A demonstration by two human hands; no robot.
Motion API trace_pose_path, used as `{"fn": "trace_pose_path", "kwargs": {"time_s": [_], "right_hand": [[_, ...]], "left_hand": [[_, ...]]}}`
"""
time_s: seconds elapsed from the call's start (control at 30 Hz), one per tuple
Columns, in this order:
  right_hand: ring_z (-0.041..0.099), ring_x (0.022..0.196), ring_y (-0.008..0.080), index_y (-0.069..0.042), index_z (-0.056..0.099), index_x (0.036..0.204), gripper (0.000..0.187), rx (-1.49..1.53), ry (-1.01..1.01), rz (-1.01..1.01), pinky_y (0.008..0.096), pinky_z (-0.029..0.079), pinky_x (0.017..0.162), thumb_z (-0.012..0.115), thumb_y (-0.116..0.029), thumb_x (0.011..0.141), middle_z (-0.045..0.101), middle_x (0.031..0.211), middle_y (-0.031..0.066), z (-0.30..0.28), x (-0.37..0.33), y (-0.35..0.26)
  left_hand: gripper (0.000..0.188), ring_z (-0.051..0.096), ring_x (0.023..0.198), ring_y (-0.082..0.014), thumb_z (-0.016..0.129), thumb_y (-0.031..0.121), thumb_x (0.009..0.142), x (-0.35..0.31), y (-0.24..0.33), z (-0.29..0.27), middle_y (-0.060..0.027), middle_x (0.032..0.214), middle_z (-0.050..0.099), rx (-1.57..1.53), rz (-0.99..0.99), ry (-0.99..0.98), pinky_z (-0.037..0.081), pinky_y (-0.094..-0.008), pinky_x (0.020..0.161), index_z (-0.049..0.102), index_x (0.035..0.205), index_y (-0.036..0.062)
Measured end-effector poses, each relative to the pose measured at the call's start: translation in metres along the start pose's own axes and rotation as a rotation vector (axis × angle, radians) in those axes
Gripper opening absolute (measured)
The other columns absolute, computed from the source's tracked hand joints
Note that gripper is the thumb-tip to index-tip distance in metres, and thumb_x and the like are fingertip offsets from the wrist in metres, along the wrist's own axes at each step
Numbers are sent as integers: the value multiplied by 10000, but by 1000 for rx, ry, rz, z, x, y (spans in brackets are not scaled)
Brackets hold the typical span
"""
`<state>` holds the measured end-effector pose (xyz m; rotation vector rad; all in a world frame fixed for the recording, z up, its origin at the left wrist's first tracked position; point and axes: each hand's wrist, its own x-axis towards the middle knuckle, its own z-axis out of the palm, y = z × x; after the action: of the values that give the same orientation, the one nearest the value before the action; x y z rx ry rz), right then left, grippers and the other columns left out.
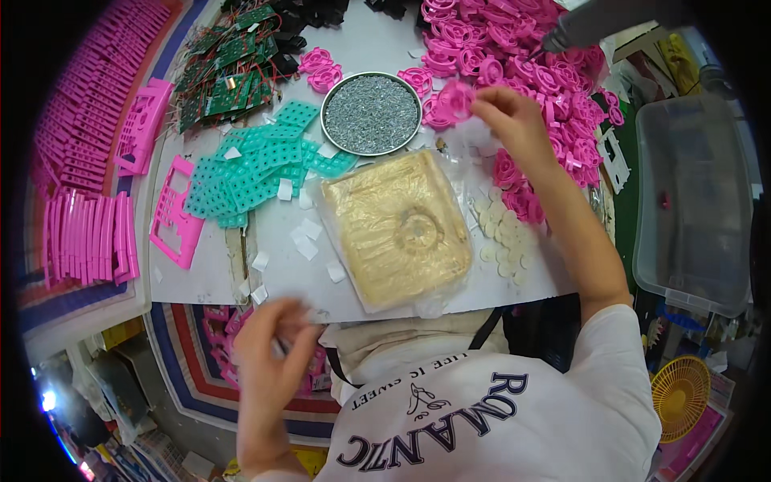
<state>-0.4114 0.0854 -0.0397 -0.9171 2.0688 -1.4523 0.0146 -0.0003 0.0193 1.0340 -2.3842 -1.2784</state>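
Observation:
My right hand (518, 124) reaches to the far right of the table, its fingers closed on a pink ring-shaped plastic part (456, 100). Beside it lies a big heap of similar pink plastic parts (554, 104). My left hand (277, 341) is near the front edge of the table, smeared by motion, so its grip is unclear. Between the hands rests a tan pad (385, 225) wrapped in clear plastic, with a round mark pressed into it. Just beyond the pad stands a round metal tin (324, 120) full of small screws (371, 112).
Teal rubber keypads (257, 169), white paper bits (305, 241) and a pink panel (177, 213) lie left. Green circuit boards (233, 68) are piled behind. Pale discs (506, 237) lie right of the pad. A grey tool (590, 28) overhangs the far right; a clear bin (695, 209) stands beyond.

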Motion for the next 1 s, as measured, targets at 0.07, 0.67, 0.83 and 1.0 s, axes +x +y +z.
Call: {"fn": "trace_pose_path", "kwargs": {"time_s": [0.07, 0.67, 0.83, 1.0], "right_hand": [[634, 806, 74, -13, 722, 1126, 273, 250, -300, 313, 254, 507, 653, 741, -190, 919, 696, 896, -21, 8, -27, -23], [600, 771, 303, -54, 636, 897, 166, -716, -347, -727, 398, 507, 631, 760, -59, 787, 623, 810, 94, 61, -89, -32], [600, 799, 322, -55, 631, 951, 189, -764, -441, -656, 423, 519, 663, 744, -76, 800, 620, 826, 103, 65, -86, -30], [624, 867, 310, -56, 672, 1040, 251, -672, -424, -581, 427, 523, 709, 750, -110, 807, 656, 877, 100, 68, -92, -27]], "left_hand": [[541, 655, 818, -93, 749, 52, 906, 41, 27, 40, -101, 1104, 690, -338, -10, -29, 521, -222, 676, 517, 1387, -32], [478, 605, 1105, -293, 759, 298, 858, 74, 15, 102, -144, 1240, 630, 306, 642, 3, 474, -457, 922, 641, 1244, 41], [645, 480, 1332, -303, 751, 386, 833, 59, 2, 105, -136, 1416, 551, 500, 642, -145, 346, -487, 1117, 603, 1347, 26], [569, 580, 1239, -295, 797, 286, 824, 87, -14, 45, -138, 1298, 649, 6, 553, -460, 424, -432, 1078, 644, 1300, 15]]}}
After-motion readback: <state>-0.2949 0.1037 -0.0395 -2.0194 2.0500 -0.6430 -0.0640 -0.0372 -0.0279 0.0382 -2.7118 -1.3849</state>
